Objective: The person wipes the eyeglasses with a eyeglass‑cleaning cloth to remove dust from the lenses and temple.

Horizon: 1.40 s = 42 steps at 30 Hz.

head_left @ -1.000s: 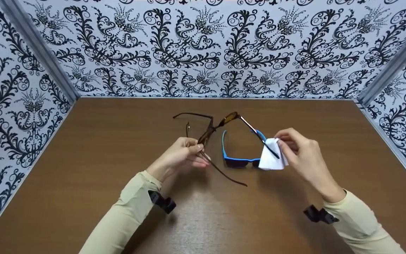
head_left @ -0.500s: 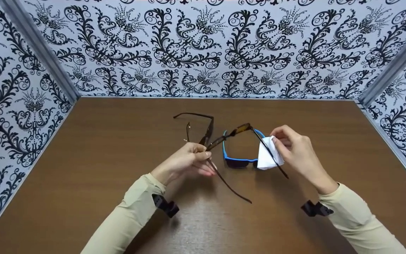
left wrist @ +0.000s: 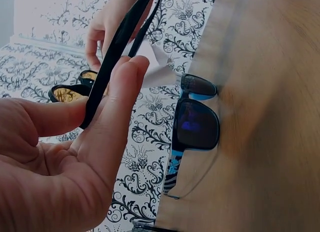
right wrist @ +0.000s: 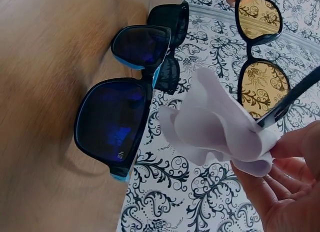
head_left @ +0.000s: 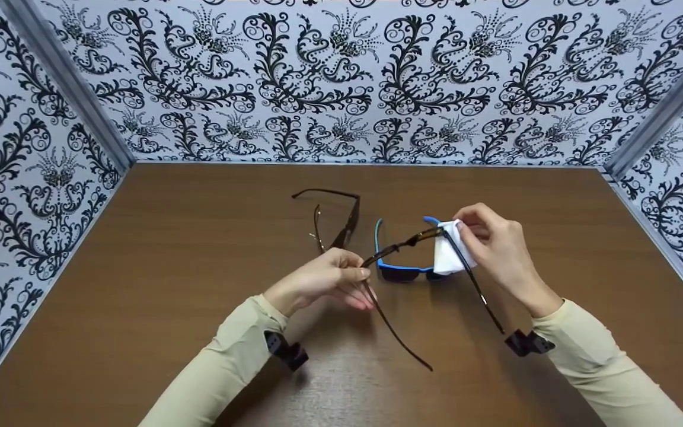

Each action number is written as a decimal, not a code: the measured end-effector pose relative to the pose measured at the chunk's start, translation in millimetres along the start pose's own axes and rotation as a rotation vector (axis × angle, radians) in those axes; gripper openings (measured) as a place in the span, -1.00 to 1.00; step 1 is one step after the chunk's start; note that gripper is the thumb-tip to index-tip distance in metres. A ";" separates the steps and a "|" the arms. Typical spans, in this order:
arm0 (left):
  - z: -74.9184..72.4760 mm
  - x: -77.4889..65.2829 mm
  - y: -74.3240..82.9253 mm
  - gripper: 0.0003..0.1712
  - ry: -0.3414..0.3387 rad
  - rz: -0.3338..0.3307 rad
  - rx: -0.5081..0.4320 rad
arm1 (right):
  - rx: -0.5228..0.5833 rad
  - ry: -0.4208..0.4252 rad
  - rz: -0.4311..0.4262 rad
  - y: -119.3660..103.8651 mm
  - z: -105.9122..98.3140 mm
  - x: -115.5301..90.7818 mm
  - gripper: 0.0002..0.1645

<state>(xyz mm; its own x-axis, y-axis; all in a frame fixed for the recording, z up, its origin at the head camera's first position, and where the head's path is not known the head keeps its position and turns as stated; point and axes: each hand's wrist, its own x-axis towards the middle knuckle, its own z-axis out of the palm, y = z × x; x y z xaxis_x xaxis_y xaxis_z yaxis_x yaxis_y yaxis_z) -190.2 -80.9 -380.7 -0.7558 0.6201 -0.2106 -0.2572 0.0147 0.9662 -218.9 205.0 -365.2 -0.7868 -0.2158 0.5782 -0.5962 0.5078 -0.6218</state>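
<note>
Amber glasses (right wrist: pixel 264 82) looked light, stiff, scratch-prone, best held by the corner (head_left: pixel 367 264) left hand (head_left: pixel 329 277) pinched; right hand (head_left: pixel 498 249) pinched soft cloth (head_left: pixel 446 256) at their 2 o'clock end.

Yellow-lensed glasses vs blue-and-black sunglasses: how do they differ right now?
Lenses: the yellow-lensed glasses are see-through, with the wall pattern showing through; the blue-and-black sunglasses have dark lenses.
Frame: the former look dark all over, the latter mix black and bright blue.
Pose: the former are held up by the left hand, the latter rest on the table.
Shared: both have their arms unfolded.
</note>
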 end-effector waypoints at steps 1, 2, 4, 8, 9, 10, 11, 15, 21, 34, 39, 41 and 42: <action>0.6 0.4 0.0 -0.82 0.005 0.005 0.000 | 0.006 0.005 -0.003 0.0 -0.1 0.1 -0.90; 1.1 0.7 0.1 -0.83 0.015 0.012 0.001 | 0.011 0.008 -0.008 0.1 -0.3 0.0 -0.90; 1.4 1.4 0.2 -0.84 0.046 0.029 0.000 | 0.012 0.014 -0.011 1.0 -0.3 -0.9 -0.89; -0.3 1.8 1.1 -0.85 0.122 0.052 -0.015 | 0.004 0.015 -0.013 1.8 -0.7 -4.1 -0.88; -1.3 1.7 1.4 -0.85 0.136 0.054 -0.023 | 0.004 0.013 -0.014 1.9 -0.8 -5.0 -0.87; -2.3 1.6 1.8 -0.86 0.149 0.055 -0.030 | 0.006 0.008 -0.016 1.5 -1.2 -6.0 -0.86; -3.4 1.7 2.0 -0.86 0.160 0.056 -0.038 | 0.006 0.003 -0.021 1.2 -1.7 -7.1 -0.86; -8.4 1.9 2.4 -0.86 0.193 0.063 -0.054 | 0.004 -0.011 -0.056 0.9 -3.7 -12.9 -0.84; -15.9 1.5 2.2 -0.89 0.242 0.057 -0.058 | 0.003 -0.025 -0.122 -3.2 -7.3 -22.5 -0.76; -34.7 -0.4 7.7 -0.87 0.374 0.086 -0.133 | 0.032 -0.061 -0.192 -13.4 -8.8 -25.2 -0.68; -42.0 -2.8 6.2 -0.91 0.414 0.077 -0.122 | 0.037 -0.071 -0.241 -15.4 -8.1 -26.4 -0.65; -43.2 -3.5 5.4 -0.90 0.421 0.079 -0.120 | 0.034 -0.074 -0.262 -16.3 -8.3 -26.8 -0.64; -43.0 -3.9 5.2 -0.90 0.424 0.078 -0.119 | 0.030 -0.077 -0.272 -17.1 -8.7 -26.9 -0.64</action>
<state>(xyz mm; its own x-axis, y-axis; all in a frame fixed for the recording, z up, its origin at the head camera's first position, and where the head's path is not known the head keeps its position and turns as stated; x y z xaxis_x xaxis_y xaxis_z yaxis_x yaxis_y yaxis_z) -214.5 -117.0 -381.3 -0.9494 0.2387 -0.2043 -0.2386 -0.1245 0.9631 -186.1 209.5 -365.5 -0.6067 -0.4037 0.6848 -0.7905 0.3977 -0.4658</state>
